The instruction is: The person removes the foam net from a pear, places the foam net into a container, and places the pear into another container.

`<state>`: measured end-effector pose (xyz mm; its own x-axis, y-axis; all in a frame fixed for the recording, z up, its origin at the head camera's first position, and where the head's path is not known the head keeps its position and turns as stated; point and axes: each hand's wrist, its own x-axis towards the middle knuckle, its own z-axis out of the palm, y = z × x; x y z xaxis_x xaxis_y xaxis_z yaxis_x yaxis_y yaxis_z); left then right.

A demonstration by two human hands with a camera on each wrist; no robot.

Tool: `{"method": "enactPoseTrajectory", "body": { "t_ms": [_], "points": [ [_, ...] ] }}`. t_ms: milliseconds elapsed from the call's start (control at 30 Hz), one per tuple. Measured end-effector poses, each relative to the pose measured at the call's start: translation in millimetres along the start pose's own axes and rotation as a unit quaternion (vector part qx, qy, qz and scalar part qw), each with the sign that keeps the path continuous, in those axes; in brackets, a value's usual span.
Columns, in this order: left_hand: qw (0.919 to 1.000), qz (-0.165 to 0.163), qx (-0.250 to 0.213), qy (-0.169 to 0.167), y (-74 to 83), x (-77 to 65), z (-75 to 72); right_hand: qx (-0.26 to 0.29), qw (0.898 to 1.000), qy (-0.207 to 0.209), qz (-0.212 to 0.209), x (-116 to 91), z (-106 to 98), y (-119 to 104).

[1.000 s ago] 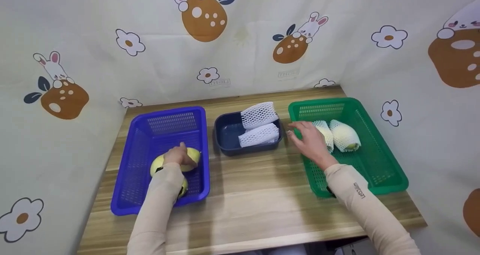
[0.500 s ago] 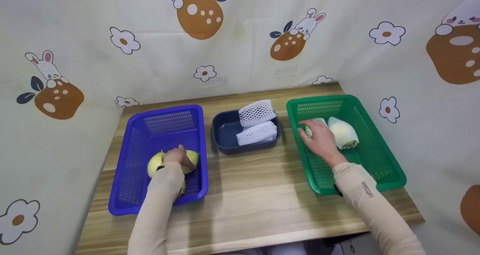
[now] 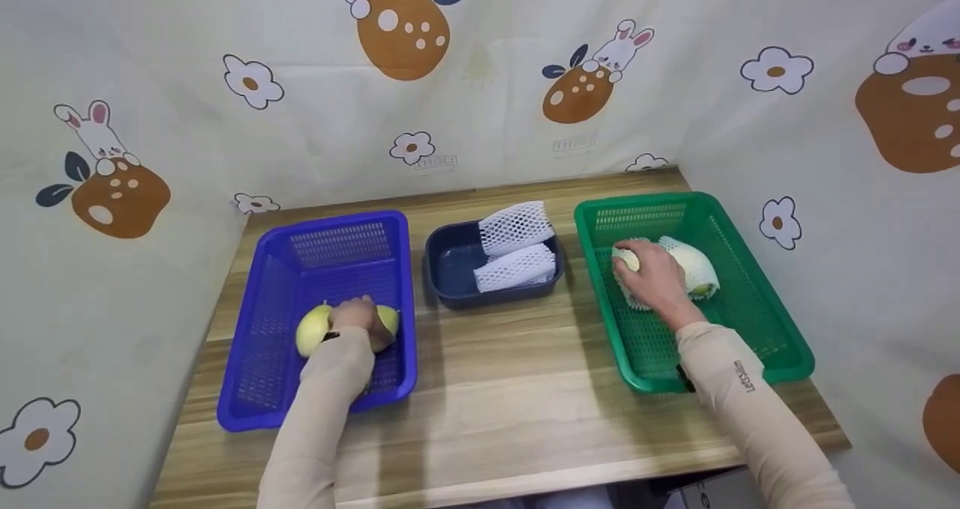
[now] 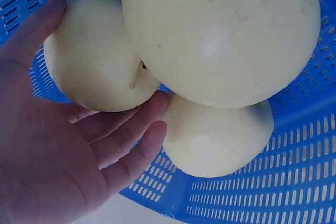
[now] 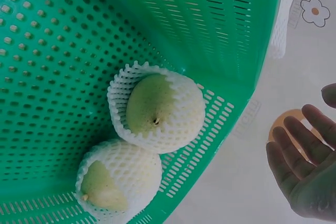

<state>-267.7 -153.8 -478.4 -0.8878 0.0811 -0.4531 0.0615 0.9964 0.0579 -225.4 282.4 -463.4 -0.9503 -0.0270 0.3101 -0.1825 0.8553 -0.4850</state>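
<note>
In the blue basket (image 3: 262, 269) lie several pale yellow-green fruits; the left wrist view shows three of them close together. My left hand (image 3: 355, 318) is among them, thumb and fingers round one fruit (image 4: 94, 51). A larger-looking fruit (image 4: 220, 35) and another fruit (image 4: 218, 140) sit beside it. At the right, my right hand (image 3: 654, 273) curls round a fruit in a white foam net sleeve (image 3: 637, 299) in the green basket (image 3: 765, 329). A second net-wrapped fruit (image 3: 694, 269) lies beside it. The right wrist view instead shows my right hand with relaxed fingers, apart from both fruits.
Between the baskets stands a dark blue tub (image 3: 454, 261) with white foam net sleeves (image 3: 517, 228) in its right half. Everything stands on a wooden table (image 3: 502, 404), with patterned cloth (image 3: 495, 67) hanging behind and at the sides.
My right hand has moved right from the green basket's left rim onto the nearer wrapped fruit, which has shifted slightly left and turned. My left hand has stayed among the fruits in the blue basket.
</note>
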Motion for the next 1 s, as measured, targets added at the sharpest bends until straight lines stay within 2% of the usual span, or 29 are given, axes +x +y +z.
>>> {"method": "enactPoseTrajectory", "body": {
  "t_ms": [167, 200, 267, 400, 433, 633, 733, 867, 1000],
  "points": [
    [1.0000, -0.004, -0.001, 0.001, -1.4, 1.8, -3.6, -0.010, 1.000, -0.006, 0.013, 1.0, -1.4, 4.7],
    [0.9999, -0.002, -0.003, 0.014, -2.3, 2.4, -3.1, -0.013, 1.000, -0.006, 0.017, 1.4, -1.6, 5.9],
    [0.9998, -0.001, -0.011, 0.014, -2.4, 0.6, -5.8, -0.017, 1.000, -0.008, 0.025, 1.8, -2.5, 7.4],
    [0.9989, 0.014, -0.025, 0.036, -2.7, -5.0, -8.5, -0.023, 0.999, -0.009, 0.034, 2.8, -4.4, 10.2],
    [0.9990, 0.016, -0.028, 0.031, -1.9, -7.6, -10.7, -0.024, 0.999, -0.009, 0.035, 3.1, -4.8, 10.6],
    [0.9937, 0.035, -0.046, 0.096, -0.1, -18.9, -11.3, -0.033, 0.998, -0.012, 0.042, 4.5, -5.7, 13.5],
    [0.9866, 0.045, -0.057, 0.146, 3.1, -26.3, -7.8, -0.035, 0.998, -0.014, 0.048, 4.9, -5.9, 15.7],
    [0.9693, 0.071, -0.079, 0.222, 12.1, -36.8, 0.1, -0.036, 0.998, -0.019, 0.051, 5.5, -6.2, 19.5],
    [0.9563, 0.098, -0.105, 0.255, 24.0, -45.8, 8.3, -0.044, 0.997, -0.037, 0.060, 7.1, -5.8, 25.3]
  ]
}}
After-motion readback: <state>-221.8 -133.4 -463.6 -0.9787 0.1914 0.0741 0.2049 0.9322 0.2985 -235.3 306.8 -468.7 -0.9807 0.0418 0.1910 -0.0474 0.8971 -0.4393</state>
